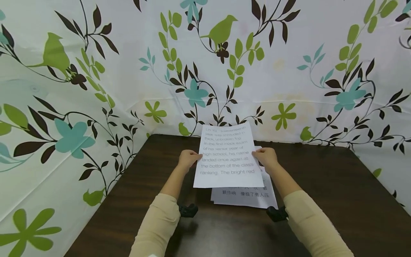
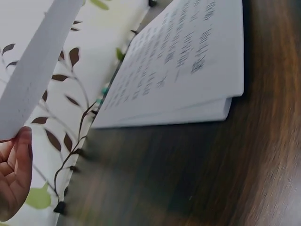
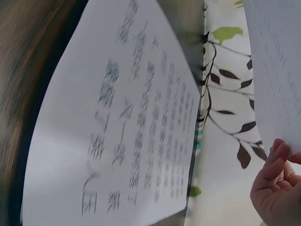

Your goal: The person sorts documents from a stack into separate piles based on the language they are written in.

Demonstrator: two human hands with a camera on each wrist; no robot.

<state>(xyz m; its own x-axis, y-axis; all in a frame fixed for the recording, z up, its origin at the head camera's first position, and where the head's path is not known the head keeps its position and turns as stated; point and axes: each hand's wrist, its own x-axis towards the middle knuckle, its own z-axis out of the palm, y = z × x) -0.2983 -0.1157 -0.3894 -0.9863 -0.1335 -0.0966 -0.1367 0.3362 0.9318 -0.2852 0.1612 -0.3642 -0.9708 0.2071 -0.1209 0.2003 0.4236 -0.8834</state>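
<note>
A: What is seen at the back?

B: A white cloth (image 1: pixel 221 85) is seen there, patterned with green birds, dark leaves and blue-green flowers. The space before it is taken up by a dark, wood-grained table (image 1: pixel 231 232).

A: And the forearms?

B: They are partly covered by pale yellow sleeves (image 1: pixel 157 225).

A: Where is the printed sheet (image 1: pixel 228 157) held?

B: It is raised above the table, with lines of English text shown on it. In the head view, a pile of pages (image 1: pixel 247 200) is partly hidden by it; Chinese characters are printed on the top page.

A: How is the sheet gripped?

B: Its left edge is pinched by the left hand (image 1: pixel 188 159), its right edge by the right hand (image 1: pixel 267 157).

A: Anything smaller?

B: A black device (image 1: pixel 188 210) is seen beside the left sleeve, and a second black device (image 1: pixel 277 214) beside the right.
</note>
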